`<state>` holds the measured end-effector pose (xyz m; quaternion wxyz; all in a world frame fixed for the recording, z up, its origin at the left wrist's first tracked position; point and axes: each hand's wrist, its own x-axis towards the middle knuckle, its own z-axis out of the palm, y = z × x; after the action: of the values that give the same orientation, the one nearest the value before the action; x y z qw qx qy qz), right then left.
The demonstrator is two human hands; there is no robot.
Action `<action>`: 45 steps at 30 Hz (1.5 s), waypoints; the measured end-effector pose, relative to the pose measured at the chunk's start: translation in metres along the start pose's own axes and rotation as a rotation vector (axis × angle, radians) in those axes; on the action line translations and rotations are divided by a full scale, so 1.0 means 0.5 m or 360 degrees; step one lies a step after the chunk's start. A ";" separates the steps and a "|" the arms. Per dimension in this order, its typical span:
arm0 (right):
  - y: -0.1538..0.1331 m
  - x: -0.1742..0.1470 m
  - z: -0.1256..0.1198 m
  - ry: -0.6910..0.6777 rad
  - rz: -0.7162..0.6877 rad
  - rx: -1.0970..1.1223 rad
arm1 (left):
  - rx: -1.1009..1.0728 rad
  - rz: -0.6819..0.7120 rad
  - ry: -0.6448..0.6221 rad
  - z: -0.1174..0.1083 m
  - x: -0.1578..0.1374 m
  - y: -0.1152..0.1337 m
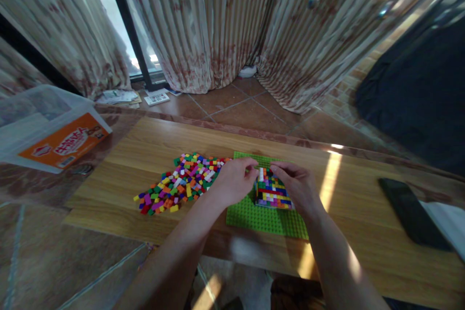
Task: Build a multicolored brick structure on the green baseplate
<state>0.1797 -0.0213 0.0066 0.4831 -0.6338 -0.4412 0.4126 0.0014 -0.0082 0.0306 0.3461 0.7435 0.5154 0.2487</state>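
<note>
A block of many-coloured toy bricks (272, 193) stands on a green studded baseplate (261, 218). A white brick (260, 174) shows at its upper left corner. My left hand (236, 179) is at the left of the block, its fingers curled in a pinch beside the white brick. Whatever is between those fingertips is too small to make out. On the other side, my right hand (298, 186) bends round the block's upper right corner, thumb and finger against the bricks. It hides the block's right edge.
Left of the baseplate lies a pile of loose bricks (181, 181) on the wooden table (145, 140). A clear plastic box (47, 126) with an orange label stands at the far left. A black phone-like slab (414, 213) and a white sheet (443, 223) lie at the right.
</note>
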 end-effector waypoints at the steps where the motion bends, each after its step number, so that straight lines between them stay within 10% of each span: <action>1: -0.001 0.000 -0.001 -0.0018 -0.0003 -0.0005 | -0.0043 0.0017 -0.0044 0.004 -0.001 0.003; 45: 0.029 -0.006 -0.014 -0.0296 -0.0008 0.0130 | 0.0115 0.0085 -0.0043 0.039 -0.006 0.009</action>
<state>0.1878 -0.0279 -0.0060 0.4667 -0.5714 -0.4685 0.4861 0.0171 -0.0172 0.0214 0.3191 0.7722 0.4994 0.2290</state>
